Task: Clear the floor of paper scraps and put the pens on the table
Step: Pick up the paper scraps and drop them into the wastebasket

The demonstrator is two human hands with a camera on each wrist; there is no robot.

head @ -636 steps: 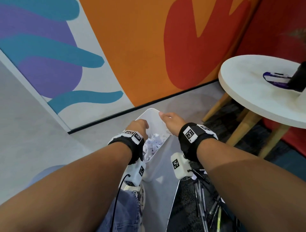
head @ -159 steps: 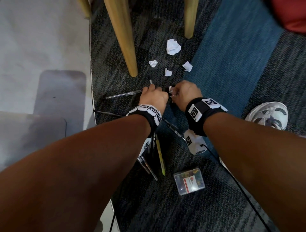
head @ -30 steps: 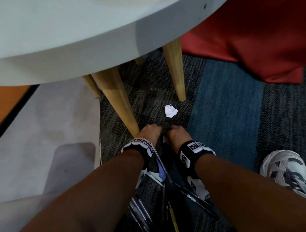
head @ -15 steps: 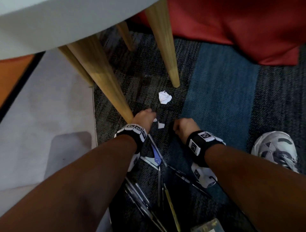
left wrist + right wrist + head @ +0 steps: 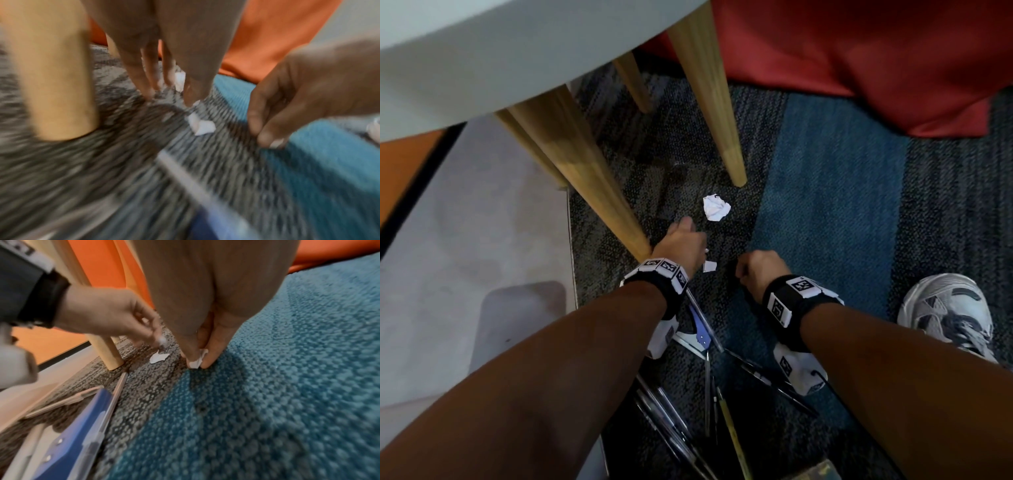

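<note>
The right hand (image 5: pixel 205 331) pinches a white paper scrap (image 5: pixel 197 360) between thumb and fingers (image 5: pixel 213 353), low over the carpet (image 5: pixel 267 386). The left hand (image 5: pixel 107 313) has fingers extended downward, relaxed, a small scrap (image 5: pixel 159 357) just below their tips and a crumpled paper ball (image 5: pixel 716 207) beyond. Pens (image 5: pixel 671 421) lie behind both wrists.

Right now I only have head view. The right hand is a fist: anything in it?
Observer: Yes. In the right wrist view the right hand pinches a scrap between thumb and finger, down at the carpet.
Operator: And the other one?
Observer: The left hand has its fingers pointing down, tips just above a loose scrap. It is too blurred to tell whether it touches the scrap or holds anything.
Operator: Your wrist hides the pen's end. How close is it to the leg?
Observer: The pen stops just short of the leg, not touching.
</note>
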